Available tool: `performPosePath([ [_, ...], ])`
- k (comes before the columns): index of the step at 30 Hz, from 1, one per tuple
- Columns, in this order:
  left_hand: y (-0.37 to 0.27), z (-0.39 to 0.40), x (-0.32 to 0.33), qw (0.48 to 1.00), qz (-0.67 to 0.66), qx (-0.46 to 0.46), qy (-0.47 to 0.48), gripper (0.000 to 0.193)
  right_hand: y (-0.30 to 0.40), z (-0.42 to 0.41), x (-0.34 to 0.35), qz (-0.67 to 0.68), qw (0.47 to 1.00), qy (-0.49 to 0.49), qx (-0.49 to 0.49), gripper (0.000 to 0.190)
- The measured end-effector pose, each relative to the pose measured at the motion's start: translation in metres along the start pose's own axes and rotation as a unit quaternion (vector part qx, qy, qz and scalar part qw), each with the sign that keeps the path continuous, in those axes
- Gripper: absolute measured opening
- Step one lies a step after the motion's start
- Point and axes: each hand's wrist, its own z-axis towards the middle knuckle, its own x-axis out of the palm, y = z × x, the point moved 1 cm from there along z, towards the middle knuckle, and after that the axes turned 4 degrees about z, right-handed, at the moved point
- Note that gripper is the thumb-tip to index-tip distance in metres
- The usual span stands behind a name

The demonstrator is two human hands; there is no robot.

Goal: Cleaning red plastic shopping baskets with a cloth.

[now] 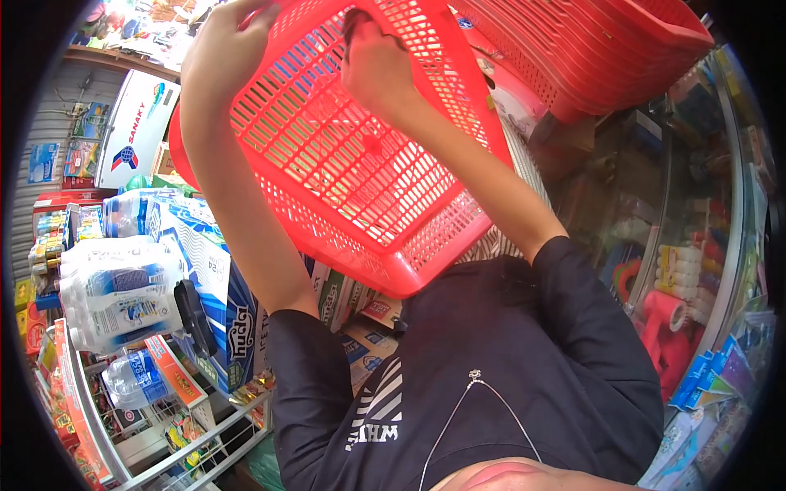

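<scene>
A red plastic shopping basket (pixel 368 147) with slotted walls is tilted in front of my chest, its inside towards me. My left hand (pixel 236 43) grips its rim at the upper left, with the fingers partly cut off by the picture's top edge. Inside the basket, my right hand (pixel 377 64) is closed around a dark item (pixel 356 21), perhaps a cloth, close to the slotted surface. Most of that item is hidden by my fingers.
Nested red baskets (pixel 614 55) stand at the upper right. A glass display case (pixel 645 202) runs along the right. At left are a blue-and-white Huda carton (pixel 215 294), shrink-wrapped bottles (pixel 123 288), a wire rack (pixel 184 460) and a white Sanaky appliance (pixel 138 129).
</scene>
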Motion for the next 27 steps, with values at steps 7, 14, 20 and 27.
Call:
performPosePath([
  [7,0.006,-0.003,-0.002,0.996,0.032,0.069,-0.037,0.036,-0.007,0.026,0.005,0.018,0.993,0.021,-0.117,0.032],
  [14,-0.040,-0.022,0.013,0.988,0.105,0.051,-0.105,0.033,-0.021,0.009,-0.004,0.030,0.996,0.040,0.072,0.031],
  [20,0.034,0.001,-0.001,0.998,0.035,0.049,-0.037,0.036,-0.053,-0.083,0.024,-0.141,0.984,0.110,-0.021,0.025],
  [27,0.050,0.005,-0.006,0.998,-0.027,0.043,-0.028,0.036,-0.133,-0.215,0.032,-0.335,0.902,0.261,-0.077,0.024],
])
